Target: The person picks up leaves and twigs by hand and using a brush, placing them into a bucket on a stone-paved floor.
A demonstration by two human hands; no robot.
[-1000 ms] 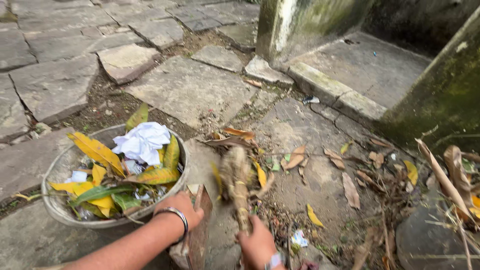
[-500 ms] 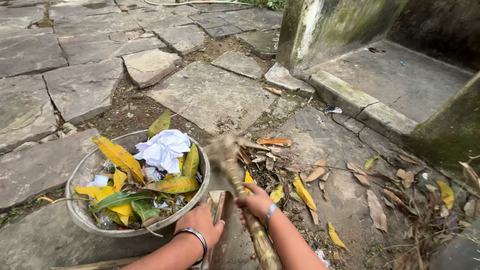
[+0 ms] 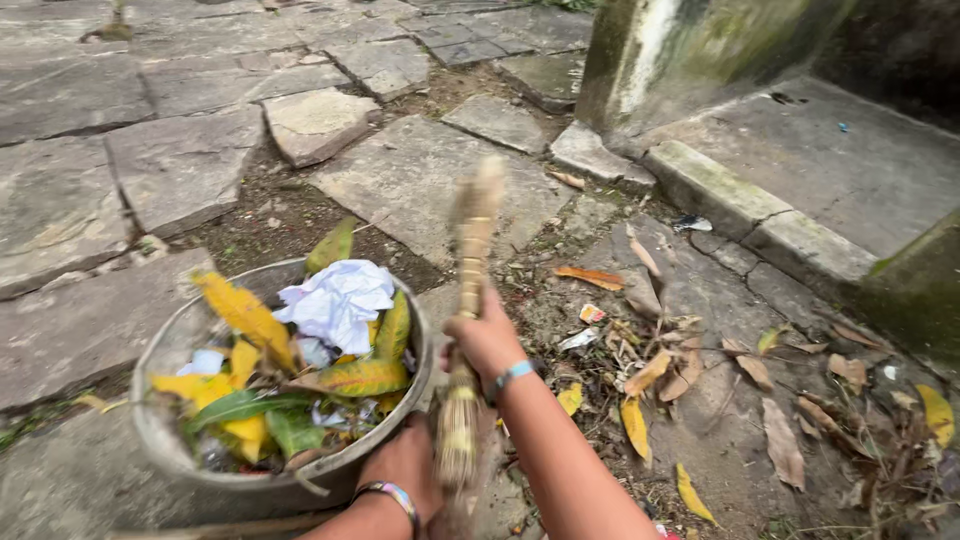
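My right hand (image 3: 487,340) grips a short straw broom (image 3: 472,240) around its middle. The broom stands nearly upright and is blurred, its lower bundle near the ground beside my left hand. My left hand (image 3: 405,470), with a bangle on the wrist, rests against the near rim of a round metal basin (image 3: 160,440); its fingers are hidden. The basin is heaped with yellow and green leaves (image 3: 350,378) and crumpled white paper (image 3: 338,300). A flat brown piece shows dimly behind the broom's lower end.
Dry leaves (image 3: 640,375) and paper scraps lie scattered on the stone paving to the right. A raised concrete step (image 3: 760,215) and a mossy pillar (image 3: 660,50) stand at the back right. Uneven flagstones (image 3: 180,170) with soil gaps stretch to the left.
The broom has swung up from a low slant to nearly upright next to the basin. My right hand has risen with it; my left hand stays at the basin's near rim.
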